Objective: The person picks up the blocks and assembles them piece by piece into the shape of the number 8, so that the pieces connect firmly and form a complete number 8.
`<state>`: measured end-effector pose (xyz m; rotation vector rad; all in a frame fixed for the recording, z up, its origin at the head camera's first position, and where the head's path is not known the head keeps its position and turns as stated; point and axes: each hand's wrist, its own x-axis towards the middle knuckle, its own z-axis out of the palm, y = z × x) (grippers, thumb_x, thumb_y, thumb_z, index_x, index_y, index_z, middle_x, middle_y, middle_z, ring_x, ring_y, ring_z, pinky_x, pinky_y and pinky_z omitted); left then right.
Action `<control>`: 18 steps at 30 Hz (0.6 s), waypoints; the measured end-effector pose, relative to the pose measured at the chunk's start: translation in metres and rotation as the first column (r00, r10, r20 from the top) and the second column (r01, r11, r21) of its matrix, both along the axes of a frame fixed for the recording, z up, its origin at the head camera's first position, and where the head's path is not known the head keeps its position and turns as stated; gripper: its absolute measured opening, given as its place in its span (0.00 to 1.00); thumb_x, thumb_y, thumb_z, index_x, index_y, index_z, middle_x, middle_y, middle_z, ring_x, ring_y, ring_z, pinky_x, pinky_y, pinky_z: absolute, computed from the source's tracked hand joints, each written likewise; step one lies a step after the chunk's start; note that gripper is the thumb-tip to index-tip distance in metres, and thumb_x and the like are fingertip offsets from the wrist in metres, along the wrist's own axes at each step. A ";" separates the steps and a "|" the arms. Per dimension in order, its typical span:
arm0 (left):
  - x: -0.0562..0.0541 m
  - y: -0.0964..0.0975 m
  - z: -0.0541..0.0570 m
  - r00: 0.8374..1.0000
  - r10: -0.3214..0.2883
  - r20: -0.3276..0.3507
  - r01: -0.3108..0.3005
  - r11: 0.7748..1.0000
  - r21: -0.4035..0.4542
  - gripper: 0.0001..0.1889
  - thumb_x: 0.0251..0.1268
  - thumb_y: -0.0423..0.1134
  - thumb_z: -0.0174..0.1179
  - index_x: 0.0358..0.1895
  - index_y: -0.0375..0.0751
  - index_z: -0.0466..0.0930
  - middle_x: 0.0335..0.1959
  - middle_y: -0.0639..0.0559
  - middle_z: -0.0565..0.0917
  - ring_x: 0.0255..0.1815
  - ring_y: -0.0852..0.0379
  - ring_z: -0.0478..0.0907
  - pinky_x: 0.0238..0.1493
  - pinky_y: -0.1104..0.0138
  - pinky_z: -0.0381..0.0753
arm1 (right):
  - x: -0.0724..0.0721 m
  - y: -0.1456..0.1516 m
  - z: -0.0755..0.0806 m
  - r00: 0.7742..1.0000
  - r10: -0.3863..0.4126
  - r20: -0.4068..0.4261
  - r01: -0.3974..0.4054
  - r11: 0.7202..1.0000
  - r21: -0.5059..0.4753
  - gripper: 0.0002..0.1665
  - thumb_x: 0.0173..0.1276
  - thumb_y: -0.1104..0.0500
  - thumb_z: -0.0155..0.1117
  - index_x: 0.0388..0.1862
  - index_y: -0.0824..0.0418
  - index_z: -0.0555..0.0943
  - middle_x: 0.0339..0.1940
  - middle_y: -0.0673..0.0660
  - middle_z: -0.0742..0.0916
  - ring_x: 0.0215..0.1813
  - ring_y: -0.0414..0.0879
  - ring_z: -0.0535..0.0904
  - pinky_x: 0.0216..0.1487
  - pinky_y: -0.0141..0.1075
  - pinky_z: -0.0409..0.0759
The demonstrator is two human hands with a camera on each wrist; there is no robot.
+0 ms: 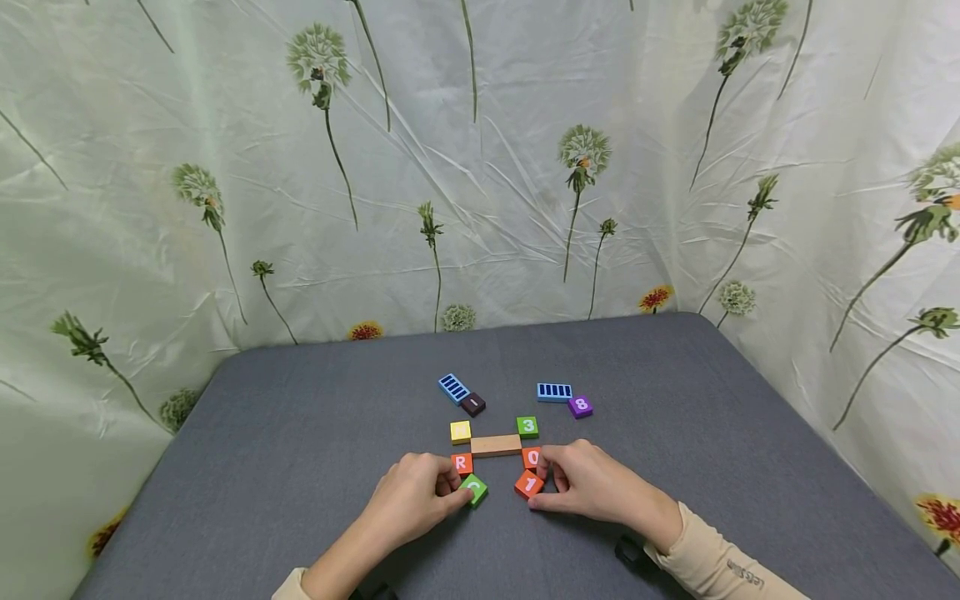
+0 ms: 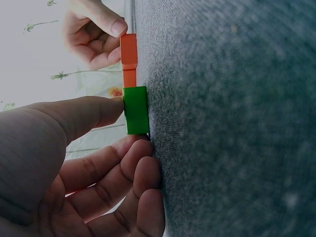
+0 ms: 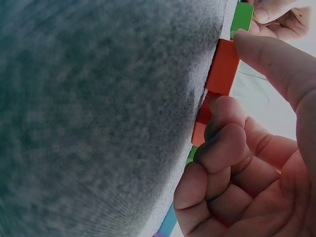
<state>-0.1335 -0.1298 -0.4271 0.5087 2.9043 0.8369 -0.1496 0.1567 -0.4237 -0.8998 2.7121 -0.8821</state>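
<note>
My left hand (image 1: 415,492) pinches a green letter block (image 1: 476,487) that lies turned at an angle, thumb on its near side, fingers behind. A red R block (image 1: 461,463) sits just beyond it, beside the fingertips. My right hand (image 1: 588,479) holds an orange block marked 1 (image 1: 528,484), its thumb at the near corner and index finger by the orange-red 0 block (image 1: 531,457). The thumb presses against the orange block's edge in the right wrist view. A plain wooden bar (image 1: 496,446) bridges the gap between the two block columns.
A yellow block (image 1: 461,432) and a green 3 block (image 1: 527,427) stand at the bar's far ends. Farther back, one blue barred piece (image 1: 453,388) touches a dark block (image 1: 473,404); another blue piece (image 1: 554,392) meets a purple 8 block (image 1: 581,407). Everything lies on a grey cloth-covered table (image 1: 300,433).
</note>
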 end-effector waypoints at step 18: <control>-0.003 -0.002 0.001 1.000 -0.008 0.029 0.008 1.000 0.016 0.15 0.63 0.48 0.77 0.23 0.55 0.82 0.19 0.65 0.77 0.22 0.67 0.70 0.26 0.69 0.67 | -0.014 0.001 0.026 0.999 -0.024 -0.034 0.024 1.000 0.005 0.17 0.68 0.45 0.80 0.36 0.55 0.83 0.18 0.39 0.74 0.21 0.29 0.67 0.25 0.27 0.65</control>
